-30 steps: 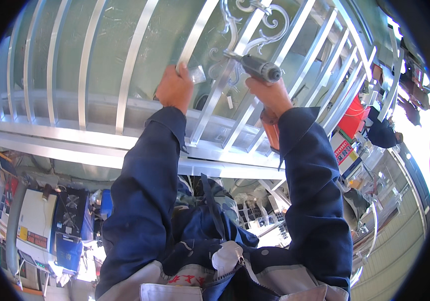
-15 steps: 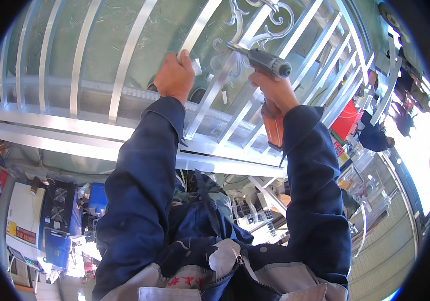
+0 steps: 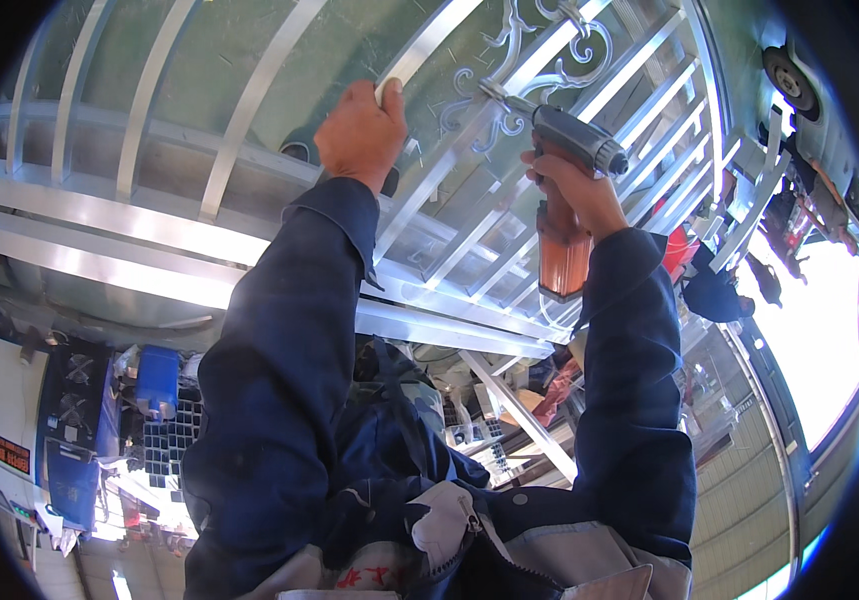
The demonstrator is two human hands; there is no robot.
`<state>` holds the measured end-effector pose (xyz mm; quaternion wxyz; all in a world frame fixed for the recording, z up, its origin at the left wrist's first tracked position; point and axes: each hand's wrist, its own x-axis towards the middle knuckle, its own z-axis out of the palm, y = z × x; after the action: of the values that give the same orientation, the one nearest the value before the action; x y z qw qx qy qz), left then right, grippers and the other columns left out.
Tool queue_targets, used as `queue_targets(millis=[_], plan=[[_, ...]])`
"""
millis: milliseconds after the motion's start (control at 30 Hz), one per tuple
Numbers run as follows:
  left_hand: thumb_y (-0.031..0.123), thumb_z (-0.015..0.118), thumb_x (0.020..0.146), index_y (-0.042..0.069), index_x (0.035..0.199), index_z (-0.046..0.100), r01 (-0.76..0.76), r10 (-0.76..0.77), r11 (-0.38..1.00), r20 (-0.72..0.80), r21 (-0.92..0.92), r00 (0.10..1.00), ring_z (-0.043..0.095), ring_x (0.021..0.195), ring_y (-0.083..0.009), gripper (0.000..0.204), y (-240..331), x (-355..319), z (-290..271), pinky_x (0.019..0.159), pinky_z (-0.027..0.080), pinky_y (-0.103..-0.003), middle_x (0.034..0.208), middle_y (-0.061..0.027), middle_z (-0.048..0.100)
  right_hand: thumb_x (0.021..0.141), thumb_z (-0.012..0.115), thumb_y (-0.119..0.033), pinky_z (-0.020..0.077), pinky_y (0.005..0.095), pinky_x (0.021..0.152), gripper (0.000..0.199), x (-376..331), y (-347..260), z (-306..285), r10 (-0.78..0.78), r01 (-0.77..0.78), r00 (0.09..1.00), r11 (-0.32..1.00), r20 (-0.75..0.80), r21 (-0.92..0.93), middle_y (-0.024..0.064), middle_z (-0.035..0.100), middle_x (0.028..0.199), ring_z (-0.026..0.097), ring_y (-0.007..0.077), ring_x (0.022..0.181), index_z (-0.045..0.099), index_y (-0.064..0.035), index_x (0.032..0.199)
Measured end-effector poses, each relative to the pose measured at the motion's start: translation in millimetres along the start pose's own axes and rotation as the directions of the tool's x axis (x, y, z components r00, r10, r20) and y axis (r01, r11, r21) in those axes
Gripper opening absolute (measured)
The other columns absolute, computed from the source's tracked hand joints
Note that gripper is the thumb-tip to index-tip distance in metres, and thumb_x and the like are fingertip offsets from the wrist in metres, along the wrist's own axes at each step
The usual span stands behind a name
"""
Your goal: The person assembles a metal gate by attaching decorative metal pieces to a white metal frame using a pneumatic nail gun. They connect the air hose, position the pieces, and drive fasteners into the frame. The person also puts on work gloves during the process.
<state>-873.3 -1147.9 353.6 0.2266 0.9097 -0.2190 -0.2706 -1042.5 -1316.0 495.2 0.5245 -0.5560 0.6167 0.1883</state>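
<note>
A grey-and-orange power tool (image 3: 571, 135) is held by the right hand (image 3: 581, 192) near scrollwork (image 3: 555, 80). A metal bar (image 3: 432, 40) is grasped by the left hand (image 3: 361, 130).

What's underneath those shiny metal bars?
Under the metal bars is a greenish floor with little bits on it, plus what looks like a shoe tip. The bars and left hand cover some parts, so I can't see what's there.

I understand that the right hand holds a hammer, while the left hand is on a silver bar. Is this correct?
Not a hammer: the head view shows the right hand holding a power drill. The left hand is indeed on a silver bar.
</note>
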Motion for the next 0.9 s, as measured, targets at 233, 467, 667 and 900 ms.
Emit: queue_targets(millis=[233,467,667,900], plan=[[0.050,0.049,0.099,0.010,0.093,0.062,-0.012,0.013,1.000,-0.006,0.029,1.000,0.070,0.074,-0.0377,0.043,1.0,-0.1,-0.1,0.060,0.055,-0.050,0.091,-0.0120,0.071,0.086,0.067,-0.009,0.0521,0.0315,0.077,0.040,0.7,17.4,-2.8,-0.077,0.072,0.997,0.988,0.029,0.137,0.0096,0.070,0.106,0.065,0.0182,0.089,0.061,-0.0034,0.125],[0.050,0.049,0.100,0.011,0.096,0.063,-0.004,0.004,1.000,-0.017,0.014,1.000,0.069,0.074,-0.0389,0.042,1.0,0.2,1.5,0.063,0.054,-0.050,0.088,-0.0128,0.072,0.086,0.067,-0.009,0.0508,0.0295,0.073,0.032,2.0,11.2,4.8,-0.032,0.033,0.999,0.999,-0.034,0.007,0.0067,0.069,0.097,0.064,0.0157,0.086,0.063,-0.0041,0.117],[0.050,0.049,0.099,0.011,0.100,0.066,0.019,-0.018,1.000,0.050,-0.021,0.999,0.070,0.078,-0.0393,0.043,3.2,-0.2,-4.1,0.066,0.054,-0.050,0.093,-0.0137,0.073,0.083,0.071,-0.009,0.0499,0.0290,0.072,0.020,10.5,18.9,13.5,-0.139,0.139,0.989,0.990,-0.054,-0.005,0.0042,0.065,0.085,0.064,0.0149,0.078,0.065,-0.0035,0.102],[0.050,0.048,0.100,0.010,0.099,0.065,0.003,-0.003,1.000,0.038,0.006,0.999,0.070,0.078,-0.0378,0.043,4.8,-1.1,-4.4,0.064,0.055,-0.049,0.094,-0.0131,0.072,0.083,0.068,-0.007,0.0496,0.0300,0.068,0.018,6.8,19.5,20.5,-0.151,0.157,0.984,0.985,-0.090,0.072,0.0052,0.064,0.084,0.062,0.0151,0.072,0.063,-0.0025,0.099]])
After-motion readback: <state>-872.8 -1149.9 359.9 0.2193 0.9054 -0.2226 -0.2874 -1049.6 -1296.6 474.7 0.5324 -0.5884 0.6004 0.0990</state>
